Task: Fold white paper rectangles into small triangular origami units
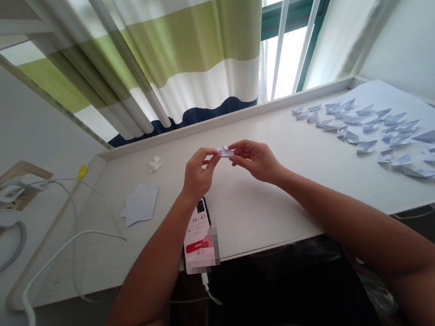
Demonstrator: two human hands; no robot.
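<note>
Left hand (198, 172): I see its thumb and forefinger pinched on the left end of the small folded paper (226, 153), the other fingers curled in.
Right hand (256, 160): thumb and forefinger closed on the paper's right end, facing the left hand.
Folded paper: held between the two sets of fingertips, above the white table (272, 217), a small peak rising from its middle. My view is too small to read each crease.
Paper shapes (369, 124): many small white folded pieces, boat-like, spread well to the right of the right hand, some nearer the window and some nearer the person.
Large sheet (387, 94): white, beyond and to the right of the right hand, near those shapes.
Loose sheets (141, 204): a few flat white pieces, overlapping, left of the left hand and nearer the person.
Crumpled paper (155, 164): a small white bit, left of the left hand, farther out than the loose sheets.
Phone (196, 232): screen lit, just nearer the person than the left hand, partly behind that forearm, a white cable (205, 282) plugged into its near end.
Curtain (197, 40): striped green and white, beyond both hands.
</note>
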